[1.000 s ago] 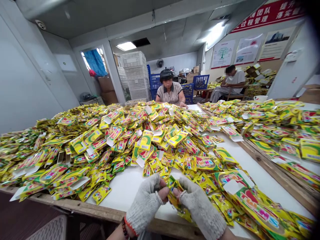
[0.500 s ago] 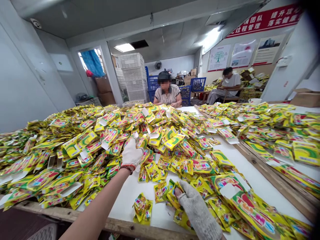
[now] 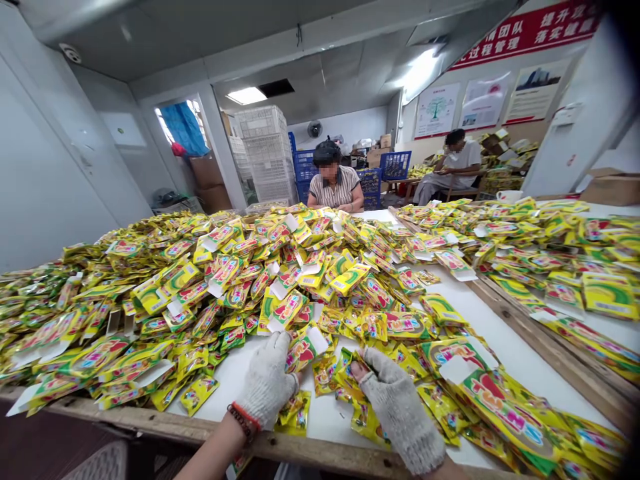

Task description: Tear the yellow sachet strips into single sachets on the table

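My left hand [image 3: 270, 380], in a white knit glove with an orange band and beads at the wrist, is closed on a small yellow carton [image 3: 304, 350] with a raised white flap. Close by on the right, my right hand [image 3: 395, 407], in a grey fingerless glove, pinches a small yellow candy packet [image 3: 347, 371]. Its thumb lies on the packet's face. More loose yellow packets [image 3: 295, 413] lie under and beside my left hand. A large pile of yellow cartons [image 3: 230, 267] rises just past both hands.
A wooden strip [image 3: 520, 320] divides the white table [image 3: 235, 393], with more cartons [image 3: 610, 293] beyond it. A wooden edge [image 3: 310, 450] runs along the front. One person [image 3: 334, 183] sits across the table; another person [image 3: 460, 163] sits farther back, near blue crates [image 3: 395, 165].
My left hand has come back from the pile toward me and now holds a carton beside the right hand. My right hand stays nearly in place with its packet.
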Action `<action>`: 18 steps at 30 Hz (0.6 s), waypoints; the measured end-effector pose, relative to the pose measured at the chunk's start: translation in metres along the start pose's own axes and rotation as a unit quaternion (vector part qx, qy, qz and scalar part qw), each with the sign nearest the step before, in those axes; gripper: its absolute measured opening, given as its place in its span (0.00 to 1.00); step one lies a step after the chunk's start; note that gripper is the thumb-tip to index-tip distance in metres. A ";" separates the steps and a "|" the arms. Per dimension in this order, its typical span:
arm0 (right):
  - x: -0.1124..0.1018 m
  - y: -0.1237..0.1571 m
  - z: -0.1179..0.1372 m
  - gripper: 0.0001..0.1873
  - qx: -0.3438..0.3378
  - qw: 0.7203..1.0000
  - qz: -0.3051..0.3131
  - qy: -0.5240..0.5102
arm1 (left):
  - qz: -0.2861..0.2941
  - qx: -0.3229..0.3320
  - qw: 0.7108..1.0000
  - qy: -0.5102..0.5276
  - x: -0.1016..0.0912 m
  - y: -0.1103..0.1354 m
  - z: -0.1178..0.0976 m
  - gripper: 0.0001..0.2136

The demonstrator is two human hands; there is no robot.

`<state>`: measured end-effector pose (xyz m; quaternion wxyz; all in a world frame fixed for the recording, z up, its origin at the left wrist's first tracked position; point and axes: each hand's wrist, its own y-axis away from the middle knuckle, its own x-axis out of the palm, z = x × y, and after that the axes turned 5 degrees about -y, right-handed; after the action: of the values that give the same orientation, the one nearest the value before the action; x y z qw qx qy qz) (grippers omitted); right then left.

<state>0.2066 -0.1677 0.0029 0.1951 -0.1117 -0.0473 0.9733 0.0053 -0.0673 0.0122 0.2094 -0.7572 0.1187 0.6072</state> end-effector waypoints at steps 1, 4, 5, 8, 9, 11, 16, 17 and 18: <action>0.000 -0.001 0.000 0.19 -0.004 1.000 -0.024 -0.003 | -0.009 0.011 1.000 0.008 0.001 0.000 -0.002 0.22; -0.003 -0.005 0.000 0.19 -0.022 0.996 -0.087 0.000 | -0.034 0.059 0.997 0.041 -0.002 0.008 -0.011 0.27; -0.005 -0.006 0.001 0.18 -0.033 0.996 -0.086 0.008 | -0.042 0.075 0.995 0.050 -0.003 0.012 -0.015 0.29; -0.012 -0.007 0.006 0.12 -0.066 0.996 -0.017 0.049 | -0.057 0.109 0.991 0.061 -0.005 0.026 -0.024 0.31; -0.014 -0.007 0.009 0.10 -0.074 0.995 0.014 0.070 | -0.060 0.116 0.989 0.064 -0.005 0.029 -0.026 0.30; -0.017 -0.006 0.014 0.08 -0.087 0.987 0.064 0.116 | -0.068 0.134 0.986 0.068 -0.001 0.034 -0.029 0.29; -0.018 -0.003 0.022 0.10 -0.122 0.958 0.107 0.234 | -0.104 0.194 0.972 0.085 0.020 0.038 -0.029 0.30; -0.019 -0.003 0.021 0.10 -0.108 0.966 0.098 0.213 | -0.109 0.197 0.970 0.095 0.022 0.038 -0.028 0.30; -0.020 -0.002 0.020 0.10 -0.083 0.978 0.092 0.168 | -0.112 0.199 0.968 0.105 0.024 0.038 -0.027 0.30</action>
<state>0.2209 -0.1746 0.0271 0.1000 -0.2935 -0.0844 0.9470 0.0178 -0.1119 -0.0126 0.4087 -0.7684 0.1726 0.4612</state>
